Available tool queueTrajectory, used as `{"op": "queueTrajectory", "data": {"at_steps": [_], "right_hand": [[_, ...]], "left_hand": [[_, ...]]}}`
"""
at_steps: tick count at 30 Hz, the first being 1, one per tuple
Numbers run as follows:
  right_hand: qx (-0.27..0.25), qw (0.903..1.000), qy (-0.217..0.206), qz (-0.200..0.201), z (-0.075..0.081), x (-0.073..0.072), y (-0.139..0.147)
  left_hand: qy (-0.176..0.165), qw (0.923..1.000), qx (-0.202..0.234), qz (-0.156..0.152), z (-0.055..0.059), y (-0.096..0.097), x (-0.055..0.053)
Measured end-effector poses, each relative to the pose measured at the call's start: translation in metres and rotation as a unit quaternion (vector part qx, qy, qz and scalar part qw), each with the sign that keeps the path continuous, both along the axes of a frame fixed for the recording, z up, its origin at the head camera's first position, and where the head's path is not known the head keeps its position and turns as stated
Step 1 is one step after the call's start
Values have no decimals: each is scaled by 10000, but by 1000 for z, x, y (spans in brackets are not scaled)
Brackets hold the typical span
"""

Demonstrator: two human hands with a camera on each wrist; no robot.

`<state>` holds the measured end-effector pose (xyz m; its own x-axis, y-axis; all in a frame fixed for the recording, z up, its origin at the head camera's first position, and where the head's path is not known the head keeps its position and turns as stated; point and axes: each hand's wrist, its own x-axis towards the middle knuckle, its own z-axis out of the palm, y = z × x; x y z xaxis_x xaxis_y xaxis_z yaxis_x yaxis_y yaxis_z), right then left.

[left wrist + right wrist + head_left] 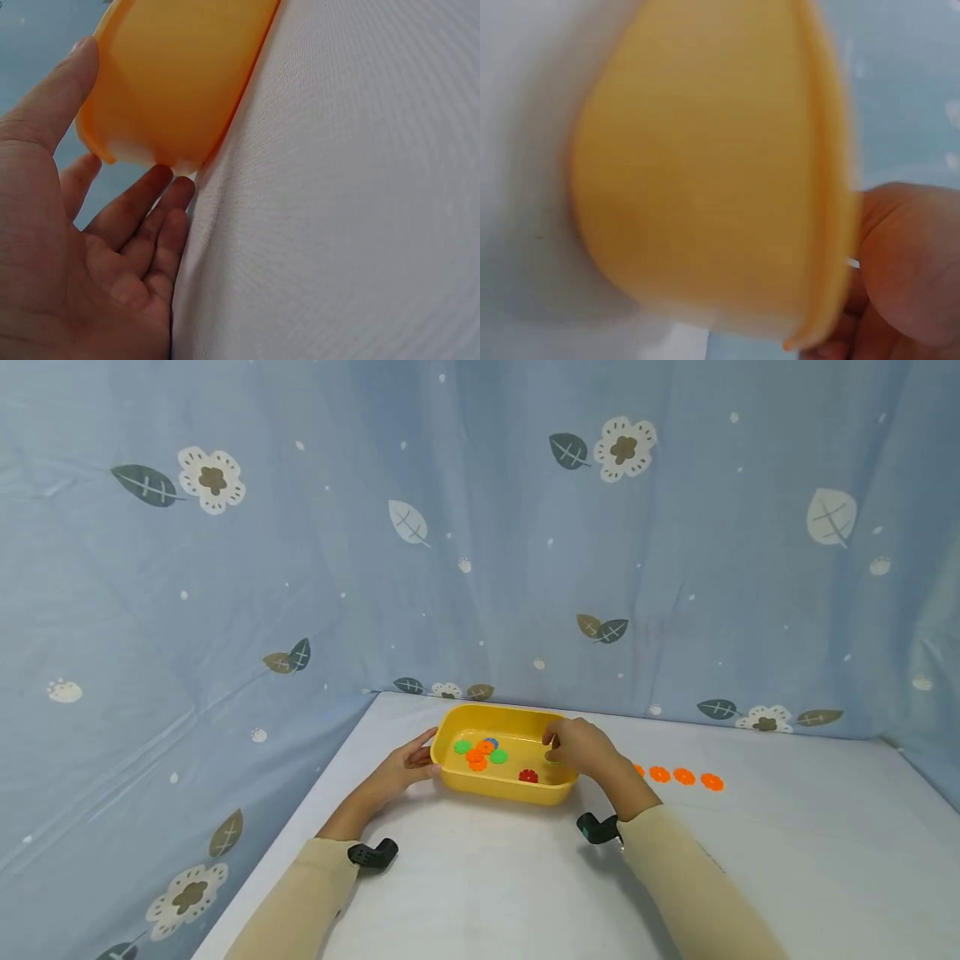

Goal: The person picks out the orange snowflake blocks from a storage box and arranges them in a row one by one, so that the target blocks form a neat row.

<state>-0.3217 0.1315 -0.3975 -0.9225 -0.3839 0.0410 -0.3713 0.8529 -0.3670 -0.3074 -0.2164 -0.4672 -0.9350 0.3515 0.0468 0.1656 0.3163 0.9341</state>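
Beige sleeves (693, 881): nearest, reaching in from the bottom edge on both sides.
Blue cloth (510, 452): hangs behind and at the left, printed with flowers, leaves and paw marks.
White tabletop (465, 885): spreads beneath the work.
Yellow tub (498, 787): sits upright on the tabletop, near its far edge, between the hands.
Right hand (588, 750): dips over the tub's right end, fingers bent downward; whether they pinch anything, I cannot tell.
Left hand (397, 772): relaxed and half spread at the tub's left end, thumb and fingertips touching its outside.
Black wrist devices (373, 855): one at each cuff.
Orange discs (684, 776): four in a row right of the tub, the leftmost partly hidden.
Discs in the tub: green (498, 757), orange (477, 763), blue (492, 742) and red (528, 776).
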Motion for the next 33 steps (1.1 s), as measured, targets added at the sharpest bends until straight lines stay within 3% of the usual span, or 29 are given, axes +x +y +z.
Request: {"op": "queueTrajectory", "data": {"at_steps": [3,9,13,17,22,27,33], "right_hand": [[229,9997,109,42,-3,5,-10],[460,9980,-345,281,-11,8,-25],[1014,9939,-228,368,-14,6,-29],[1239,9910,-110,490,-15,1,-31],[1210,9913,-167,497,-14,-3,-32],[833,9951,-290,446,-14,-5,-30],[387,9978,-311,429,-16,-4,-28]], "left_hand": [[-29,10000,61,2,1,2,1],[-70,10000,39,-15,1,3,2],[-43,10000,-26,-34,2,2,-1],[-40,10000,26,10,3,1,-4],[-30,10000,-11,-14,5,1,-6],[-9,9998,73,-158,5,0,-6],[-20,9999,72,-97,3,-1,-4]]}}
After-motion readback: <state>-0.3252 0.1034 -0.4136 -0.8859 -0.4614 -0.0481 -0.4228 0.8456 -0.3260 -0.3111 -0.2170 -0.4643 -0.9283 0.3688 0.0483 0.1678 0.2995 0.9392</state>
